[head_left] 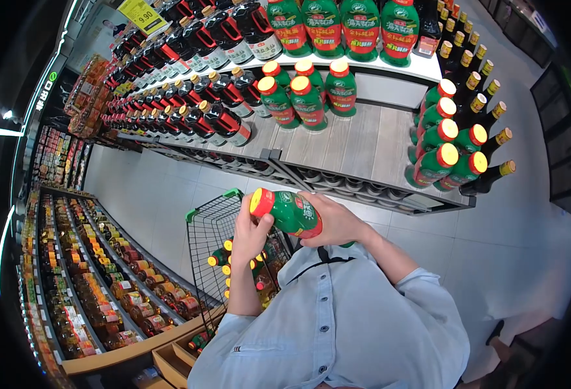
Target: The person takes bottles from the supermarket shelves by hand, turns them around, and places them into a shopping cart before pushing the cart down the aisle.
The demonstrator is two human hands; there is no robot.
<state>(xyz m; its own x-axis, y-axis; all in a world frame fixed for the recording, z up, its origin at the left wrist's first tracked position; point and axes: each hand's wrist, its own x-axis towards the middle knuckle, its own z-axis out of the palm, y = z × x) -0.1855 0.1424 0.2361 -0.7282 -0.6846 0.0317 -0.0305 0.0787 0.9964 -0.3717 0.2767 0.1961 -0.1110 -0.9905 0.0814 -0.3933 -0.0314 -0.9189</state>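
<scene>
A green bottle [290, 212] with a red and yellow cap lies tilted between my two hands, in front of my chest. My left hand [252, 228] is at the cap end, its thumb and fingers pressed on the cap's side. Wrapped round the lower body of the bottle is my right hand [335, 222]. Beyond them, similar green bottles [309, 104] stand on the grey wooden shelf [357, 142]. A wire shopping cart [198, 243] with green corners is at my left and holds several yellow-capped bottles.
Dark sauce bottles [224, 123] fill the display's left part, with more green bottles [436, 165] at its right end. Dark, gold-capped bottles [489, 175] stand beside them. Long shelves of oil bottles [104, 292] line the left. Part of another person [501, 347] shows at lower right.
</scene>
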